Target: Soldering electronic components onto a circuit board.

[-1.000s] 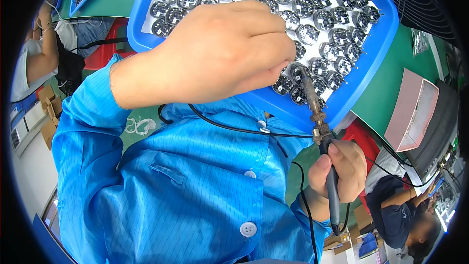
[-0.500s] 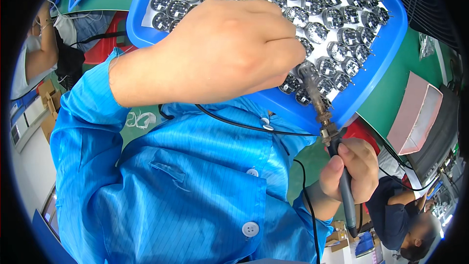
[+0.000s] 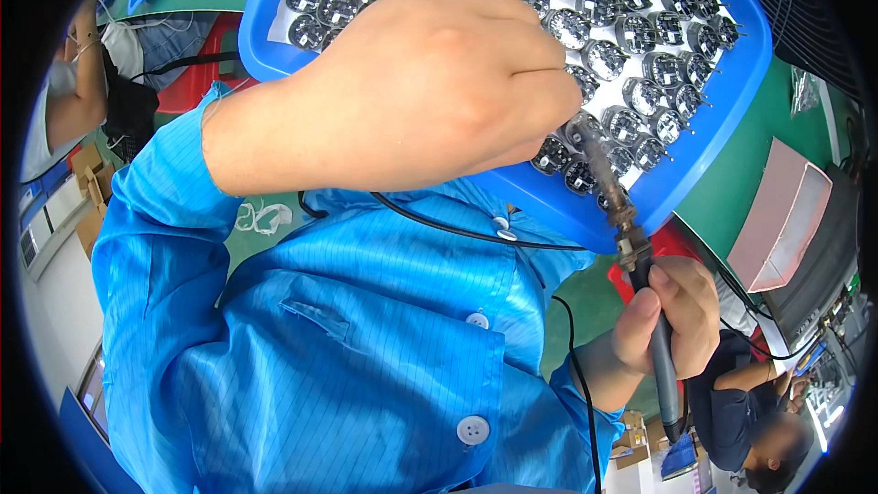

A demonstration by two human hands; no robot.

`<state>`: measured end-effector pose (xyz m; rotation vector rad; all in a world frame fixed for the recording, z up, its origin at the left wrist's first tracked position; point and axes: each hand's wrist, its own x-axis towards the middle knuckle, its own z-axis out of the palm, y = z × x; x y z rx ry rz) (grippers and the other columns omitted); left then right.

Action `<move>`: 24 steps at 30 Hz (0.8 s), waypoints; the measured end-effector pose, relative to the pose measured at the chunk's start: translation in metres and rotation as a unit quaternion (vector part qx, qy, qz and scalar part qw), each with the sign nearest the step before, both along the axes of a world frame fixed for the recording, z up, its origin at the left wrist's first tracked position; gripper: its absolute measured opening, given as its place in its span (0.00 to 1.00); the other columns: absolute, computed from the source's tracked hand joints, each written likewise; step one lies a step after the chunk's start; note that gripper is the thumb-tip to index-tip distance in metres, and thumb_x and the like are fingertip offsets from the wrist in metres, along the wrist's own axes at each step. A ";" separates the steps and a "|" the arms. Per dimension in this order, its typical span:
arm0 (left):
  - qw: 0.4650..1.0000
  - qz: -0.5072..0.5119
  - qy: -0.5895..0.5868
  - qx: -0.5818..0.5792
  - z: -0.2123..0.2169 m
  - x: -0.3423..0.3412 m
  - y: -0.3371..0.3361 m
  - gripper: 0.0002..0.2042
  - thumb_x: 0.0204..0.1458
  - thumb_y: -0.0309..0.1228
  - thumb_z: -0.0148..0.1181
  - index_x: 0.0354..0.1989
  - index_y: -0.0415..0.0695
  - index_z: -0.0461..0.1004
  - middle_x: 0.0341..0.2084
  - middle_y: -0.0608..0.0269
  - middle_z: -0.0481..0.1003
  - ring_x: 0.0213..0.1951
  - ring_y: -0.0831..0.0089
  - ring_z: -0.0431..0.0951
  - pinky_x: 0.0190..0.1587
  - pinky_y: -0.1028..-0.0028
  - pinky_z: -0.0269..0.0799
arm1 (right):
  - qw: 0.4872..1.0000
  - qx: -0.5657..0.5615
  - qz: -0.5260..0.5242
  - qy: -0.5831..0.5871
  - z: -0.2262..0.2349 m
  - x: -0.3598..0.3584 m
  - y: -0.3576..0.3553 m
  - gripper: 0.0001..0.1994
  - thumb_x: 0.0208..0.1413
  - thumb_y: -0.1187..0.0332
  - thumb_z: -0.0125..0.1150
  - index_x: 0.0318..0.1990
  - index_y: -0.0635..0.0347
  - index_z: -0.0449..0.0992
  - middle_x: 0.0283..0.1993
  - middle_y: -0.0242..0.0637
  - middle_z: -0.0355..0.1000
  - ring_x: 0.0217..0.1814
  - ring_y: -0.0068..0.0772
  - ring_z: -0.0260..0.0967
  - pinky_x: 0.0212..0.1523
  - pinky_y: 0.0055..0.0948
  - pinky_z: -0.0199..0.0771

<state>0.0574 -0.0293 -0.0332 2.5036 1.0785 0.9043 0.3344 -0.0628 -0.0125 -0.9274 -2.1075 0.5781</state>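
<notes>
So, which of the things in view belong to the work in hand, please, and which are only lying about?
In use, it seems:
iron, in the right hand
round parts, by the left hand
blue tray holding the parts

Lying about, apparently:
pink box
clear plastic
cartons

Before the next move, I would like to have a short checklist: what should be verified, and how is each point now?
1. Right hand grips the soldering iron by its handle: ok.
2. Visible round parts lie inside the blue tray: ok.
3. Left hand well away from the iron's metal end: not ok, they are close together.
4. Left fingertips holding something: cannot tell, hidden.
5. Iron's tip touching a part: cannot tell.
</notes>
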 end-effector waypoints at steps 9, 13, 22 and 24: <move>0.999 0.020 -0.039 0.022 0.010 -0.003 0.000 0.10 0.36 0.17 0.65 0.29 0.41 0.76 0.18 0.63 0.68 0.21 0.66 0.70 0.24 0.69 0.66 | 0.994 0.008 -0.088 0.061 0.002 0.010 -0.013 0.18 0.57 0.56 0.61 0.31 0.64 0.68 0.23 0.43 0.70 0.19 0.37 0.68 0.21 0.32 0.69; 0.997 0.008 -0.068 -0.033 0.015 0.000 -0.008 0.11 0.35 0.17 0.65 0.29 0.40 0.76 0.18 0.63 0.67 0.20 0.66 0.68 0.22 0.70 0.64 | 0.995 -0.007 -0.007 0.095 0.004 0.032 -0.020 0.14 0.56 0.64 0.58 0.33 0.70 0.69 0.23 0.49 0.68 0.20 0.38 0.64 0.22 0.33 0.66; 0.998 -0.027 -0.051 -0.026 0.001 0.011 -0.017 0.11 0.36 0.18 0.66 0.30 0.39 0.75 0.18 0.62 0.67 0.21 0.65 0.69 0.22 0.70 0.65 | 0.999 0.003 -0.032 0.040 -0.014 0.025 -0.020 0.14 0.52 0.60 0.64 0.27 0.62 0.73 0.22 0.41 0.73 0.18 0.35 0.68 0.22 0.29 0.71; 0.999 -0.024 -0.044 -0.017 0.000 0.012 -0.018 0.11 0.36 0.18 0.66 0.31 0.39 0.75 0.18 0.62 0.67 0.21 0.65 0.69 0.22 0.69 0.66 | 0.999 0.013 -0.034 0.040 -0.015 0.023 -0.020 0.14 0.52 0.60 0.64 0.27 0.63 0.73 0.22 0.41 0.73 0.18 0.35 0.68 0.21 0.29 0.71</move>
